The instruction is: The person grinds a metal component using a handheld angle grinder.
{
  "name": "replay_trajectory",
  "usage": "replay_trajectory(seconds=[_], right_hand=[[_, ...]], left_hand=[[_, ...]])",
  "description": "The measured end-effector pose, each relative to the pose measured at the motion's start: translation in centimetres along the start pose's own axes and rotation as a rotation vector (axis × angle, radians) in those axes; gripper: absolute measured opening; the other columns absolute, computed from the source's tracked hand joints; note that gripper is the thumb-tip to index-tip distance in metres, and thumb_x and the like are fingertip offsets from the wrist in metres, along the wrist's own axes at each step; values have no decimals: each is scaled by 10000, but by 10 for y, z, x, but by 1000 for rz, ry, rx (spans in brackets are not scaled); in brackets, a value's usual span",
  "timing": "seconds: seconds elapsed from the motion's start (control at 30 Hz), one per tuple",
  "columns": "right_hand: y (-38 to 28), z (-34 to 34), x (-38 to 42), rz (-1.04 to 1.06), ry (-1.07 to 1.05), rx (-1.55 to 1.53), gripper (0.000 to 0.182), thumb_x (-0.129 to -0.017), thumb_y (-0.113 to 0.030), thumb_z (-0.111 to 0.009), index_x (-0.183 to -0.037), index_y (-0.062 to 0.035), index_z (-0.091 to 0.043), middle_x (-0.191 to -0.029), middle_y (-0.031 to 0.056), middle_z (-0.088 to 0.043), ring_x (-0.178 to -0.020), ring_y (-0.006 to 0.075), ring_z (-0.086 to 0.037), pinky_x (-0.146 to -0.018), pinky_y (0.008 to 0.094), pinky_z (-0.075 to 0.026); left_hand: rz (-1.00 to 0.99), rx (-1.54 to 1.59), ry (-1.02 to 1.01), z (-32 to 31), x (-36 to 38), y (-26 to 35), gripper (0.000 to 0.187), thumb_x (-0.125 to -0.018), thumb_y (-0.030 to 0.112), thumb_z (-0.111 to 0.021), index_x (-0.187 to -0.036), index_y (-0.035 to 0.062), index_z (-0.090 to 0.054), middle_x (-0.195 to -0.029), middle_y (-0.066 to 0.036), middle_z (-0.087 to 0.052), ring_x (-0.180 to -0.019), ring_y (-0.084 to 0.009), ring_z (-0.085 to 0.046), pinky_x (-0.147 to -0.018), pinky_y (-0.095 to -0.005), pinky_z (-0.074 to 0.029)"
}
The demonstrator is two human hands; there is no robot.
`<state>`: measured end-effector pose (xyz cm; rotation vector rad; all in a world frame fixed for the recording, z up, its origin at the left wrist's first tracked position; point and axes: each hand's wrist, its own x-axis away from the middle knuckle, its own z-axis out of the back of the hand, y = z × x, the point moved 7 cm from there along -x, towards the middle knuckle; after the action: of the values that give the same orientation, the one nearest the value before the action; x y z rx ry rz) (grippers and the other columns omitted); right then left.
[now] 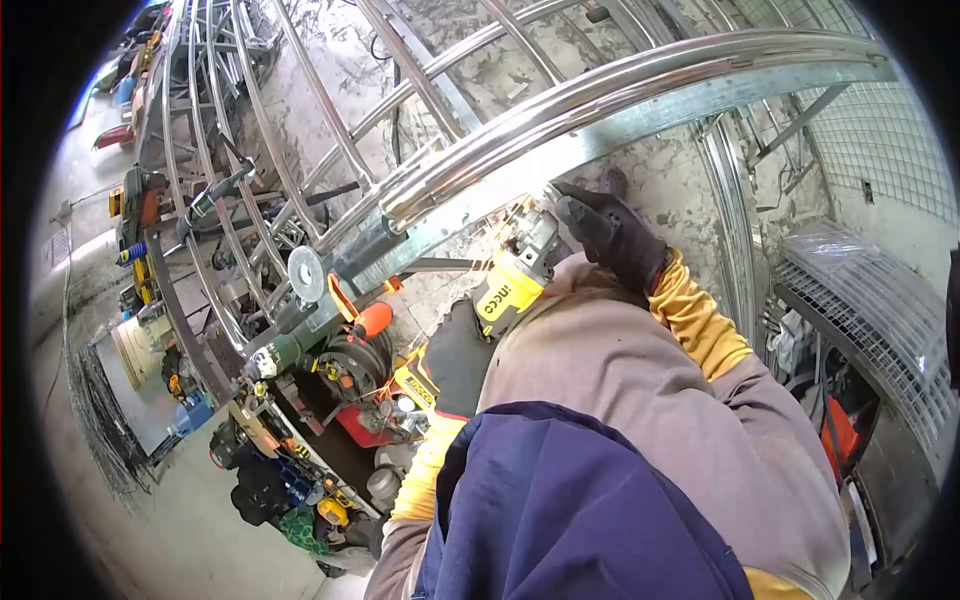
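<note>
My gloved left hand (460,350) is wrapped round the body of a yellow angle grinder (510,295), marked INGCO. My gloved right hand (612,235) is closed at the grinder's metal head, its fingertips close to the bright work spot; the part it grips is covered by the glove. The grinder's head points at the lower side of a long curved metal frame (620,130) with shiny tubes along its top. Glare and small sparks show there, so the disc and the exact contact are hard to make out.
Shiny metal railings (300,120) stand behind the frame. A green-ended clamp or tool (268,360), an orange-handled tool (372,320) and cable coils lie at left. Wire mesh panels (860,300) are stacked at right, and metal rods (100,420) lie far left.
</note>
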<state>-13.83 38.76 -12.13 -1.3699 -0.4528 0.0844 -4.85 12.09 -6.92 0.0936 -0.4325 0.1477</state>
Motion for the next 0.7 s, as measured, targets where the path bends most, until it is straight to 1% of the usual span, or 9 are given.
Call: replay_trajectory(seconds=[0.03,0.17,0.23,0.27,0.33,0.37,0.43,0.53,0.7], right_hand=[[-2,1,0,-67,-10,-28,676,-1094,-630,-526,-1552,-149,-646,-943,68,-760,-693,132,-646,-717,301,-543],[5,-2,1,-206,-13,-167,690,-1096,-638,-513,-1559,-142,-637,-952,66,-765,-699,120,-637,-749,285,-532],[3,-1,-1,159,67,136,665,-1105,-598,-530,-1555,-120,-636,-972,64,-768,-702,121,-622,-758,276,-531],[9,-2,1,160,66,136,665,-1105,-598,-530,-1555,-120,-636,-972,64,-768,-702,121,-622,-758,276,-531],[4,-4,4,264,59,180,617,-982,71,-652,-1567,-92,-547,-1444,196,-671,-780,206,-655,-690,326,-583],[3,-5,4,267,59,180,617,-982,71,-652,-1567,-92,-547,-1444,196,-671,-780,206,-655,-690,326,-583],[-15,0,7,321,136,138,508,-1149,-375,-540,-1572,-100,-596,-1176,115,-779,-748,148,-669,-756,294,-557],[-21,1,8,485,122,227,450,-1146,-221,-528,-1581,-115,-572,-1351,134,-741,-788,150,-691,-762,293,-572],[-3,-2,6,381,38,319,449,-1134,-132,-517,-1578,-160,-575,-1459,131,-693,-857,170,-711,-765,301,-593]], left_hand=[[-55,-14,69,6,2,5,549,-893,551,-812,-1163,100,-654,-912,-175,-754,-846,-408,-754,-722,-544,-567],[-42,36,61,9,4,7,588,-882,583,-817,-1168,94,-664,-902,-177,-756,-846,-409,-754,-719,-546,-562],[2,40,40,5,3,3,602,-883,604,-813,-1164,91,-669,-899,-186,-757,-846,-412,-752,-722,-549,-560],[3,40,40,9,2,6,602,-883,604,-813,-1164,91,-669,-899,-186,-757,-846,-412,-752,-722,-549,-560],[66,85,-50,12,1,9,623,-862,574,-847,-1163,68,-642,-987,-252,-766,-950,-483,-741,-792,-585,-548],[66,85,-48,11,1,8,623,-862,574,-847,-1163,68,-642,-987,-252,-766,-950,-483,-741,-792,-585,-548],[18,103,-8,11,1,8,607,-871,573,-840,-1146,68,-645,-971,-251,-765,-944,-485,-740,-786,-585,-544],[30,84,8,11,2,9,581,-882,560,-831,-1137,70,-648,-961,-246,-764,-944,-483,-740,-780,-579,-544],[-18,81,16,12,1,12,604,-884,585,-818,-1143,68,-643,-928,-216,-758,-879,-455,-739,-750,-564,-551]])
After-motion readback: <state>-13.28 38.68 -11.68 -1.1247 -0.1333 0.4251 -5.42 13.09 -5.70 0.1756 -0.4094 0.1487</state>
